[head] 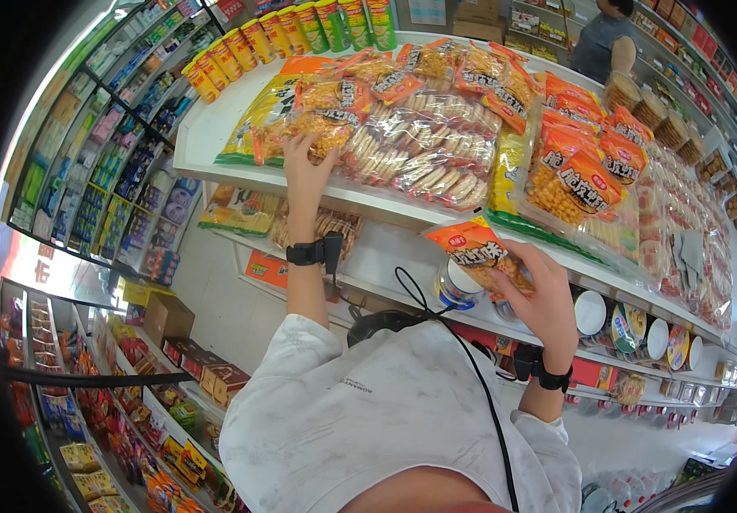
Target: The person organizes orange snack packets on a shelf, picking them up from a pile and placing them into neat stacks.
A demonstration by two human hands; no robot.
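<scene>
My right hand (538, 295) holds an orange snack bag (474, 250) by its lower right side, in front of the shelf edge. The bag is tilted, its printed front facing up. My left hand (307, 157) touches the lower edge of another orange snack bag (327, 125) at the left of the display. Its fingers are spread there; whether they grip the bag is unclear. Beside that bag lie clear packs of round pale biscuits (432, 141). To the right, a clear tray (525, 173) holds several more orange bags (580, 183).
Yellow and green snack canisters (272, 35) line the back left of the white display shelf (198, 144). Lower shelves carry a blue-and-white tub (455, 288) and instant noodle cups (628, 327). A grey cloth (688, 256) lies on packs at right. A person (604, 45) stands beyond.
</scene>
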